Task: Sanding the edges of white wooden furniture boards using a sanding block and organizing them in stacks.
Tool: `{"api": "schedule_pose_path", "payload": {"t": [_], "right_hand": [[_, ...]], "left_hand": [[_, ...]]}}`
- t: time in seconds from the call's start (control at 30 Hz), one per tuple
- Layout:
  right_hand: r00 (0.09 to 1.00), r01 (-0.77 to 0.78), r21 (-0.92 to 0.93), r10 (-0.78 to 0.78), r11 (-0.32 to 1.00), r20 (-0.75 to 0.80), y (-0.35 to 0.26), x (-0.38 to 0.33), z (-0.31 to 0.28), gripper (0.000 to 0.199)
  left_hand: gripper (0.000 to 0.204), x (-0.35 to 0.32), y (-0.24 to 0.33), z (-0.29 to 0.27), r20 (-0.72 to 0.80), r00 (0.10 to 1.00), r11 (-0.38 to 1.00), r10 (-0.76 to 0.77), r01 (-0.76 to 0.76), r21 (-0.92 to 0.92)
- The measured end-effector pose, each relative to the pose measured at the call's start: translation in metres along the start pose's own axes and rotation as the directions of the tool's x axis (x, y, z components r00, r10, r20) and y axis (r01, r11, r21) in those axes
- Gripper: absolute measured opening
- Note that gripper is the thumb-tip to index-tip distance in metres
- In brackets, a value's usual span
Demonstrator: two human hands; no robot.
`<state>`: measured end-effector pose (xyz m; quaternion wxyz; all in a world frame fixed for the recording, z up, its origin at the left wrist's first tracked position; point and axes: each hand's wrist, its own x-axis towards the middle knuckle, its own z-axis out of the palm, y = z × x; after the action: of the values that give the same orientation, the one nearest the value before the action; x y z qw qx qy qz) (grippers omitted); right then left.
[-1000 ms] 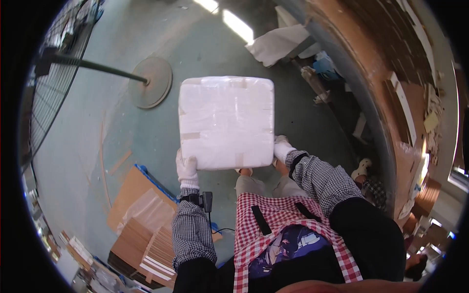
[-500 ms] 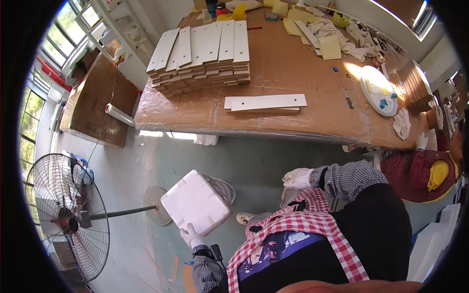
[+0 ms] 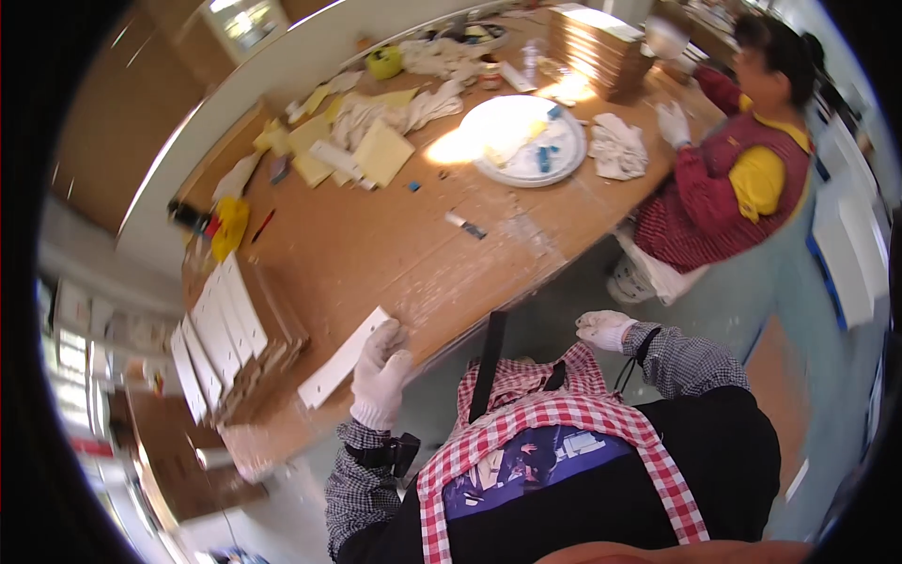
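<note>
My left hand [image 3: 380, 376], in a white glove, is raised at the table's near edge. Its thumb stands apart from the bent fingers, and nothing shows in its grasp. Just behind it, overlapped by the fingers, lies a long white board [image 3: 340, 365] with small holes; I cannot tell whether the glove touches it. My right hand [image 3: 604, 330], also gloved, hangs in front of the apron, short of the table, with loosely bent fingers and no object visible in them. Farther left, a stack of similar white boards [image 3: 223, 329] sits on the table [image 3: 376, 235].
A co-worker [image 3: 723, 179] in white gloves is at the table's right end, beside a stack of boards [image 3: 597, 52]. A white round tray [image 3: 521, 174] holds blue pieces. Yellow sheets [image 3: 383, 155], rags [image 3: 620, 148] and a flat scraper-like tool [image 3: 466, 226] lie about.
My view has swung right, and the white square stool and the fan have left it. My left hand has come off the stool and risen to the table edge. My right hand still hangs free.
</note>
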<state>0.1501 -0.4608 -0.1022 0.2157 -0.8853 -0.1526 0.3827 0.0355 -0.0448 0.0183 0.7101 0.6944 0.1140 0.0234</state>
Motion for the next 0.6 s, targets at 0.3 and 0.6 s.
{"api": "schedule_pose_path", "payload": {"t": [0.3, 0.6], "right_hand": [[0.716, -0.431, 0.324, 0.537, 0.842, -0.445, 0.151, -0.214, 0.030, 0.040], [0.491, -0.705, 0.652, 0.855, 0.280, 0.164, 0.145, -0.284, 0.221, 0.040]], "left_hand": [[0.029, 0.233, -0.082, -0.051, 0.331, 0.907, 0.905, -0.261, 0.349, -0.242], [0.035, 0.365, -0.108, 0.170, 0.514, 0.857, 0.980, 0.015, -0.114, 0.161]]}}
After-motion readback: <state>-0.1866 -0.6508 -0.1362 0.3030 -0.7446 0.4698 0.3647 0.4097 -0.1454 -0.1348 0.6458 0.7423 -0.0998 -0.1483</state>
